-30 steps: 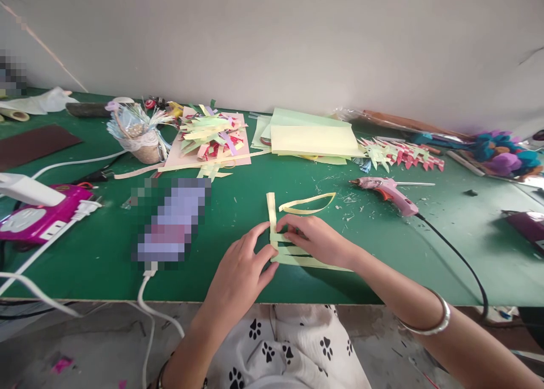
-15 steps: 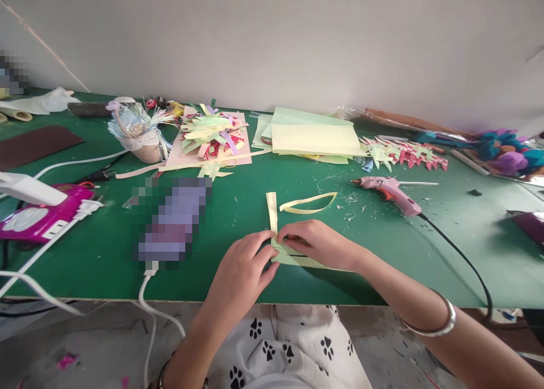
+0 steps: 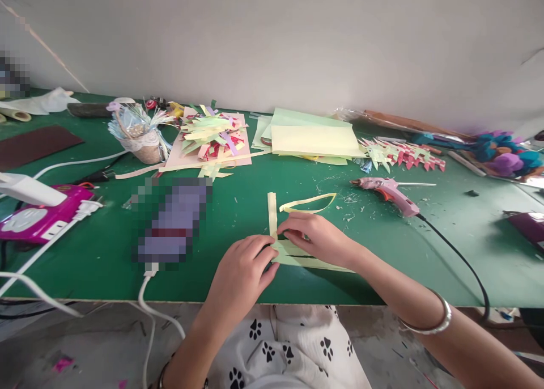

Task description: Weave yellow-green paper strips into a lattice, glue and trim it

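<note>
Pale green paper strips (image 3: 323, 262) lie side by side near the table's front edge, and a pale yellow strip (image 3: 272, 210) stands away from their left end. My left hand (image 3: 246, 264) grips the left end of the green strips between thumb and fingers. Over the strips, my right hand (image 3: 317, 239) has its fingertips bent together at the yellow strip's lower end; whether they pinch it is too small to tell. A looped yellow strip (image 3: 308, 203) lies just beyond my right hand.
A pink glue gun (image 3: 395, 195) with a black cord lies at right. Behind are a strip pile (image 3: 212, 134), paper sheets (image 3: 314, 139) and a small basket (image 3: 144, 145). A blurred purple object (image 3: 174, 222) and a magenta power strip (image 3: 46, 216) lie left, with white cables.
The upright yellow strip has straightened a little. My right hand's fingertips have shifted slightly up, showing more of the green strips. My left hand stays nearly in place.
</note>
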### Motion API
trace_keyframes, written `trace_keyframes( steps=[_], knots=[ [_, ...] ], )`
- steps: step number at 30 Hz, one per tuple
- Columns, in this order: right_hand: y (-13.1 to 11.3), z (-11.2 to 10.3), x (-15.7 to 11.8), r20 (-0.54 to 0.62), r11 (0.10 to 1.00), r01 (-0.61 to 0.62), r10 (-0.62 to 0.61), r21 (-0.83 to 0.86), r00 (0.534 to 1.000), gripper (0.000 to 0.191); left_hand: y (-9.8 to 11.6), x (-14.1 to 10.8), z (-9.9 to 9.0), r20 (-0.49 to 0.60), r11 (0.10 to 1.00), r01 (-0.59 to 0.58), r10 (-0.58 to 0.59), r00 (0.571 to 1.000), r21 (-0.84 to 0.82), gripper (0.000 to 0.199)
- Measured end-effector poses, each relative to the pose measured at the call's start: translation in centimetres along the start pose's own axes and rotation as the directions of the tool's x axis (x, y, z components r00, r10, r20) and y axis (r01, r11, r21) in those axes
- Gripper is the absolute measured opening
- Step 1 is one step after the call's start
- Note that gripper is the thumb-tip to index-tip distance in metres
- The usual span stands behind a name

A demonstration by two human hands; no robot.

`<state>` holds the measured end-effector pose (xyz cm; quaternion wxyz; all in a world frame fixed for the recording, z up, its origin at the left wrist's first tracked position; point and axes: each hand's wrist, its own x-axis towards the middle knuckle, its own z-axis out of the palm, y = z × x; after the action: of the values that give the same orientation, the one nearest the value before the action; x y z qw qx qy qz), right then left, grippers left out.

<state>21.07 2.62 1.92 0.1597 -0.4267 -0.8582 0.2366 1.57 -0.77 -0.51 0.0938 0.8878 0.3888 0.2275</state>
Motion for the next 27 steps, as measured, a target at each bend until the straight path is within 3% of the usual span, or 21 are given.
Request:
trace_keyframes(
  steps=[2,5,14,18,22,27],
  knots=[
    [0.1,0.1,0.3,-0.054,0.996,0.054,-0.058,-0.070,0.997,0.031,0.0,0.0,0.0,-0.006,1.000,0.000,0.000,1.000,0.002,0.014],
    [0.3,0.4,0.5,-0.037,0.975,0.115,-0.125,-0.187,0.992,0.033,0.1,0.0,0.1,-0.006,1.000,0.005,-0.005,1.000,0.006,0.013],
    [0.9,0.5,2.0,0.015,0.888,0.037,-0.034,-0.459,0.999,0.032,-0.1,-0.2,0.2,-0.009,1.000,0.013,-0.013,1.000,0.006,0.014],
    [-0.6,0.0,5.6,-0.005,0.899,0.057,-0.065,-0.434,0.998,0.038,-0.1,-0.2,0.3,-0.022,1.000,0.002,-0.002,1.000,0.009,0.014],
    [-2.9,1.5,10.6,0.053,0.889,0.263,-0.262,-0.375,0.964,0.054,-0.1,-0.2,0.3,-0.034,1.000,0.017,-0.017,0.999,0.009,0.012],
    [-3.6,4.3,14.7,0.112,0.896,0.242,-0.215,-0.373,0.970,0.057,-0.1,-0.2,0.3,-0.012,0.999,0.041,-0.042,0.999,-0.012,0.009]
  ],
)
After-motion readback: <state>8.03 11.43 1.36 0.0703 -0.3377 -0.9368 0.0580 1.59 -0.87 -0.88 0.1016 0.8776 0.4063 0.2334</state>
